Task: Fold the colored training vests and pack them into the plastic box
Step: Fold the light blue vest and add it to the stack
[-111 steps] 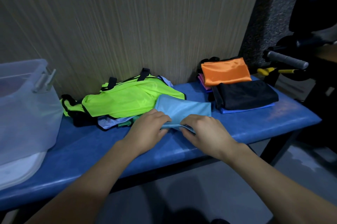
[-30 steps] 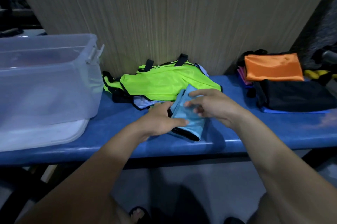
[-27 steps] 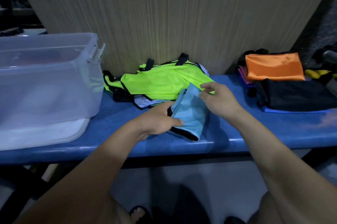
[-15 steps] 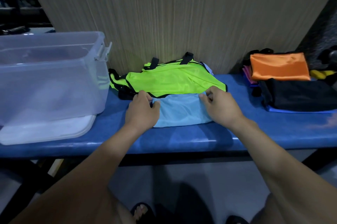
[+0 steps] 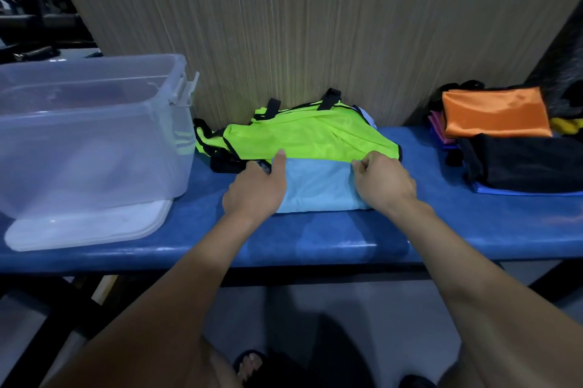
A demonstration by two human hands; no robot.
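While the light-blue vest was held up on its edge between the hands a second ago, it is now laid flat on the blue desk as a compact folded rectangle, so the folding of this piece is judged to be nearly finished and the packing comes next.

At the far left the clear plastic box is seen, standing on its white lid with the mouth open upward; what is inside cannot be told through the cloudy wall. Free desk surface is left between the box and the vest. The left hand is placed on the left end of the vest, the index finger stretched out along the fabric and the other fingers bent at the far corner. Behind the vest the neon-green vest is lying unfolded against the wall, touching the blue one. The right hand is curled and pinches the far right corner. Further right, well apart, a pile of folded vests is stacked, orange and black on top.

The front edge of the desk is near the vest, so little room is left toward the person; the path leftward to the box appears open.
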